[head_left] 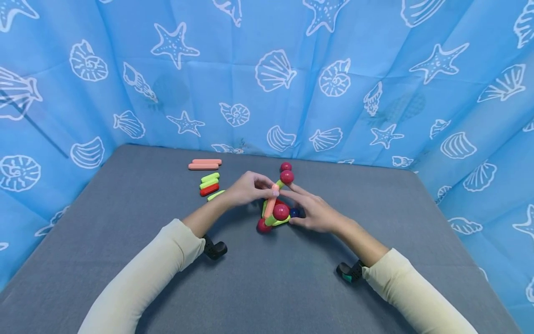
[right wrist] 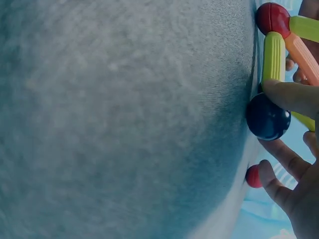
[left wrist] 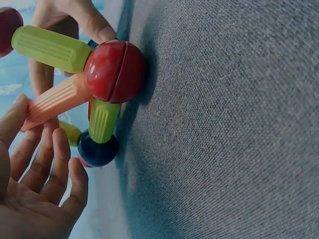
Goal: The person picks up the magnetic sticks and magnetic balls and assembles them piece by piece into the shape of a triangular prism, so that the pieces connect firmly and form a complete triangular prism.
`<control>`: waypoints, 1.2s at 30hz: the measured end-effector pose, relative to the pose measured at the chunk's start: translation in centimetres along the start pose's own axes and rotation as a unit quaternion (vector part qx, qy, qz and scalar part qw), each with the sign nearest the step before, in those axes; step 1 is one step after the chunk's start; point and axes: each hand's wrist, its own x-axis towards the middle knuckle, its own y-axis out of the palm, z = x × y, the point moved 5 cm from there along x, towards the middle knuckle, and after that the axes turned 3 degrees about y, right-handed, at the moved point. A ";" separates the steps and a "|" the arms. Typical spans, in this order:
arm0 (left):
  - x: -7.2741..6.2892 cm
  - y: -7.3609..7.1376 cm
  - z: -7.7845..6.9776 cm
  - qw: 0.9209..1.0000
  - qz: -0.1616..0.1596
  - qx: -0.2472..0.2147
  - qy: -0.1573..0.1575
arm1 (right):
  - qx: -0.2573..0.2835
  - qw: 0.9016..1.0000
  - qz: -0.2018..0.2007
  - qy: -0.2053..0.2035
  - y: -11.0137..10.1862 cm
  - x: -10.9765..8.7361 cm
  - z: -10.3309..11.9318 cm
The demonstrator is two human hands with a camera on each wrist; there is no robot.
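Note:
A magnetic rod-and-ball frame stands on the grey table, with a red ball [left wrist: 115, 71] at its near corner. My left hand [head_left: 245, 189] pinches the upper end of a salmon-orange rod [left wrist: 56, 100] that slants up from this ball. A light green rod [left wrist: 51, 49] rises from the same ball to a raised red ball [head_left: 281, 212]. At the frame's right corner, my right hand [head_left: 313, 211] grips around a dark blue ball [right wrist: 268, 117], its thumb on the green rod [right wrist: 273, 57] there. Another dark blue ball [left wrist: 97, 148] shows on the left side. Fingers hide part of the frame.
Left of the frame lie two loose salmon rods [head_left: 203, 166], several green rods [head_left: 209, 184] and a red rod [head_left: 209, 189]. A separate red ball [head_left: 285, 166] sits behind the frame. A blue shell-print curtain [head_left: 267, 111] hangs along the table's far edge.

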 end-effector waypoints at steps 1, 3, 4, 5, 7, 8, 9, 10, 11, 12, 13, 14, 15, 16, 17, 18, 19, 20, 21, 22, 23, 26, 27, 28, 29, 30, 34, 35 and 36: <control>0.0 0.0 -0.1 1.000 0.000 0.004 0.001 | -0.018 1.000 0.001 -0.003 0.0 0.0 0.2; 0.0 0.0 -0.1 1.000 0.001 0.012 0.001 | -0.054 0.998 0.004 -0.011 0.0 0.1 0.6; 0.0 0.1 -0.1 1.000 0.001 0.014 0.003 | -0.068 0.998 0.005 -0.017 0.0 0.2 0.8; 0.0 0.0 -0.2 1.000 0.000 0.019 0.002 | -0.082 0.996 0.006 -0.021 0.0 0.2 1.0; -0.1 0.1 -0.1 1.000 0.001 0.024 0.001 | -0.104 0.994 0.007 -0.034 0.0 0.2 1.3; -0.1 0.0 -0.1 1.000 0.001 0.025 0.002 | -0.112 0.993 0.007 -0.040 0.0 0.2 1.4; -0.1 0.0 0.0 1.000 0.002 0.026 0.004 | -0.119 0.992 0.007 -0.044 0.0 0.3 1.5; -0.2 0.0 0.0 1.000 0.003 0.026 0.008 | -0.123 0.991 0.007 -0.045 0.1 0.3 1.5; -0.2 0.0 -0.1 1.000 0.002 0.028 0.010 | -0.126 0.991 0.008 -0.045 0.1 0.3 1.6; -0.3 -0.1 -0.1 1.000 0.001 0.026 0.013 | -0.129 0.990 0.007 -0.048 0.1 0.3 1.6; -0.4 -0.1 -0.1 1.000 -0.003 0.026 0.015 | -0.131 0.990 0.006 -0.049 0.1 0.3 1.6; -0.5 -0.2 -0.2 0.999 -0.010 0.025 0.019 | -0.128 0.990 0.005 -0.051 0.2 0.4 1.7; -0.5 -0.2 -0.2 0.999 -0.020 0.029 0.018 | -0.124 0.991 0.005 -0.053 0.2 0.4 1.7; -0.6 -0.3 -0.3 0.999 -0.030 0.035 0.017 | -0.118 0.991 0.004 -0.055 0.2 0.4 1.7; -0.7 -0.3 -0.4 0.998 -0.038 0.042 0.016 | -0.110 0.992 0.003 -0.058 0.2 0.4 1.6; -0.6 -0.2 -0.5 0.998 -0.045 0.049 0.014 | -0.102 0.993 0.002 -0.060 0.3 0.4 1.6; -0.6 -0.2 -0.5 0.997 -0.046 0.060 0.014 | -0.095 0.994 0.001 -0.060 0.3 0.3 1.5; -0.5 0.0 -0.6 0.997 -0.044 0.068 0.012 | -0.089 0.994 0.001 -0.060 0.3 0.3 1.5; -0.4 0.1 -0.7 0.996 -0.037 0.080 0.010 | -0.085 0.995 0.001 -0.057 0.3 0.3 1.4; -0.4 0.3 -0.8 0.996 -0.026 0.086 0.010 | -0.083 0.995 0.002 -0.054 0.3 0.3 1.4; -0.3 0.5 -0.8 0.996 -0.016 0.090 0.009 | -0.082 0.995 0.003 -0.052 0.3 0.3 1.4; -0.2 0.8 -0.7 0.996 0.005 0.085 0.001 | -0.078 0.996 0.009 -0.050 0.4 0.2 1.4; -0.3 0.8 -0.6 0.997 0.005 0.081 -0.001 | -0.075 0.996 0.012 -0.050 0.4 0.2 1.4; -0.4 0.7 -0.5 0.997 0.003 0.073 -0.002 | -0.073 0.996 0.013 -0.049 0.4 0.2 1.4; -0.4 0.6 -0.5 0.998 0.001 0.064 -0.003 | -0.070 0.996 0.015 -0.048 0.4 0.1 1.4; -0.6 0.5 -0.4 0.998 -0.003 0.055 -0.003 | -0.068 0.997 0.016 -0.045 0.5 0.1 1.3; -1.0 0.0 0.1 1.000 -0.013 0.023 -0.012 | -0.068 0.997 0.019 -0.030 0.5 0.0 1.2; -1.1 0.0 0.2 1.000 -0.013 0.015 -0.015 | -0.067 0.997 0.020 -0.026 0.6 0.0 1.2; -1.2 -0.1 0.3 1.000 -0.014 0.007 -0.019 | -0.067 0.997 0.022 -0.022 0.6 -0.1 1.1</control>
